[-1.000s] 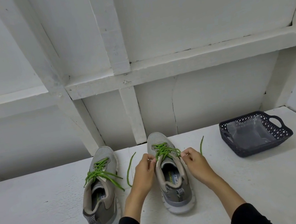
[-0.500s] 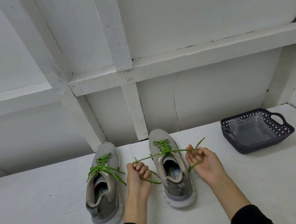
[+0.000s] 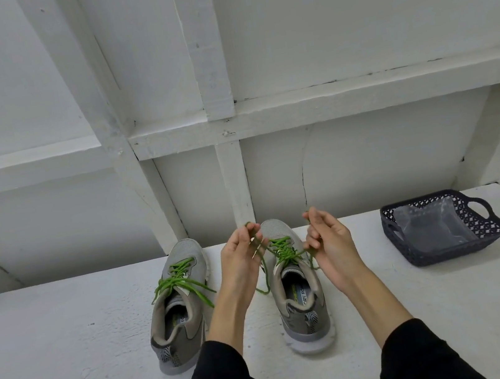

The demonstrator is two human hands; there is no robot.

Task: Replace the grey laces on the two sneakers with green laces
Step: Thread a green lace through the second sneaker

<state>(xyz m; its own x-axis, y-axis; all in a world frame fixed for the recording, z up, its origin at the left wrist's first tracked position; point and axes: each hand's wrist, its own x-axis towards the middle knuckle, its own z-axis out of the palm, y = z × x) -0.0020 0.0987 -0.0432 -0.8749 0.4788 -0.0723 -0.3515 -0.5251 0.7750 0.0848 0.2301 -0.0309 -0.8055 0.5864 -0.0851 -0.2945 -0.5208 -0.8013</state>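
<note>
Both hands pinching green lace ends above right sneaker
Left hand [image 3: 242, 257] and right hand [image 3: 327, 242] are gripping the green lace [image 3: 284, 251] of the right sneaker [image 3: 303, 305]; laced left sneaker [image 3: 179, 312] is standing just left of it

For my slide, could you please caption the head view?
Both hands, left hand and right hand, tie the green lace on the right sneaker.

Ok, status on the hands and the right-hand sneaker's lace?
Left hand and right hand each pinch an end of the green lace, raised over the right sneaker. Left sneaker already laced green. Nothing in the way.
</note>
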